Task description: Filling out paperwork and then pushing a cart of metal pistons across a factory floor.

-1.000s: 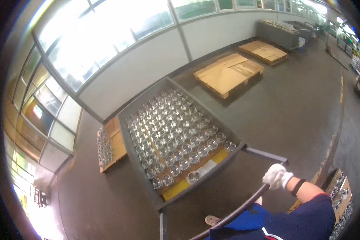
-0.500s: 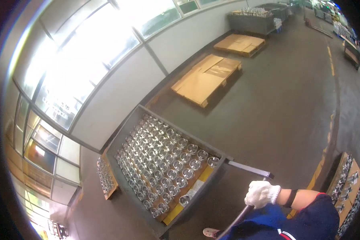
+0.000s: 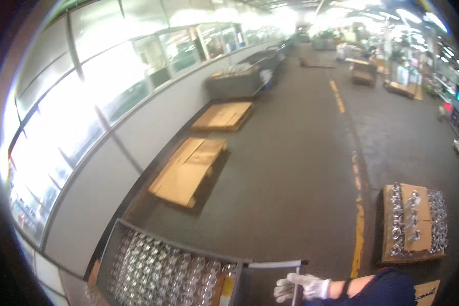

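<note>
One gloved right hand (image 3: pixel 301 287) gripped the grey handle bar (image 3: pixel 275 264) of a metal cart (image 3: pixel 173 245) at six o'clock, fingers curled around it. The cart's bin held many shiny metal parts (image 3: pixel 158 270), too many to count. Two cardboard-topped pallets (image 3: pixel 188 171) lay at ten o'clock; one pallet of parts (image 3: pixel 413 222) sat at four o'clock. Left hand was out of view.

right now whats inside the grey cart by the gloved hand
The grey cart is packed with rows of shiny round metal parts, with yellowish sheet at one end. Anything under the top layer is hidden. The right hand grips its handle bar.
</note>
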A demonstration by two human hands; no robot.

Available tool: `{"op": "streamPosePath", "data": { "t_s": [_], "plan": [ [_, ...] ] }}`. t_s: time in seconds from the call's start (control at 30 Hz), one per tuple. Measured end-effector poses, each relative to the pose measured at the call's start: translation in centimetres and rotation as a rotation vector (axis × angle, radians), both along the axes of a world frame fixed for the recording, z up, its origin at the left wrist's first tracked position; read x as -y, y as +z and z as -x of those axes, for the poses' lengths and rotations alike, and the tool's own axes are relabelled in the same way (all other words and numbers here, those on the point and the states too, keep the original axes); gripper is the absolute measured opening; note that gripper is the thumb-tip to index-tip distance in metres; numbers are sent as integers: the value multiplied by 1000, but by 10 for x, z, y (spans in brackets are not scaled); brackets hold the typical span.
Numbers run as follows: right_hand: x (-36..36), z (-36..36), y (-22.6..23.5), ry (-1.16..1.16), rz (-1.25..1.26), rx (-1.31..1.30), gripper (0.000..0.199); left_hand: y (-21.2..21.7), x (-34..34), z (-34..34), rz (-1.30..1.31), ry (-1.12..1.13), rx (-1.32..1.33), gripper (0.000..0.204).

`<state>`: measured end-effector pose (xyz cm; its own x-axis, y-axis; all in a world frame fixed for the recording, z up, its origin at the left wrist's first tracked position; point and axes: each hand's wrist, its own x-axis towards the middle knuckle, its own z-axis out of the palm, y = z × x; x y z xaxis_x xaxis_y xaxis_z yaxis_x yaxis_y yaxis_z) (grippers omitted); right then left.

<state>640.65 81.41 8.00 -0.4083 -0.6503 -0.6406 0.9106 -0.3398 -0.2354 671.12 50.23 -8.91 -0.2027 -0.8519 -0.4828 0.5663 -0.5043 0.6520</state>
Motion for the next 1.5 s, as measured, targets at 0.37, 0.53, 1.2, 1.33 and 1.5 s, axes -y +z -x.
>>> {"op": "streamPosePath", "data": {
  "t_s": [0.37,0.53,1.2,1.33,1.5],
  "plan": [
    [-12,26,6,-178,-29,-24,33,-37,32,110,-84,-183,-25,28],
    [-10,60,-18,-133,19,6,35,-44,24,138,-104,-203,-18,28],
    [-9,238,-56,91,154,-97,32,-43,-76,332,-102,-221,-39,27],
    [-27,268,-53,69,58,-72,28,-48,-111,328,-153,-159,-27,27],
    [-54,284,-69,198,370,184,15,-44,-143,272,-189,20,15,27]
  ]
}}
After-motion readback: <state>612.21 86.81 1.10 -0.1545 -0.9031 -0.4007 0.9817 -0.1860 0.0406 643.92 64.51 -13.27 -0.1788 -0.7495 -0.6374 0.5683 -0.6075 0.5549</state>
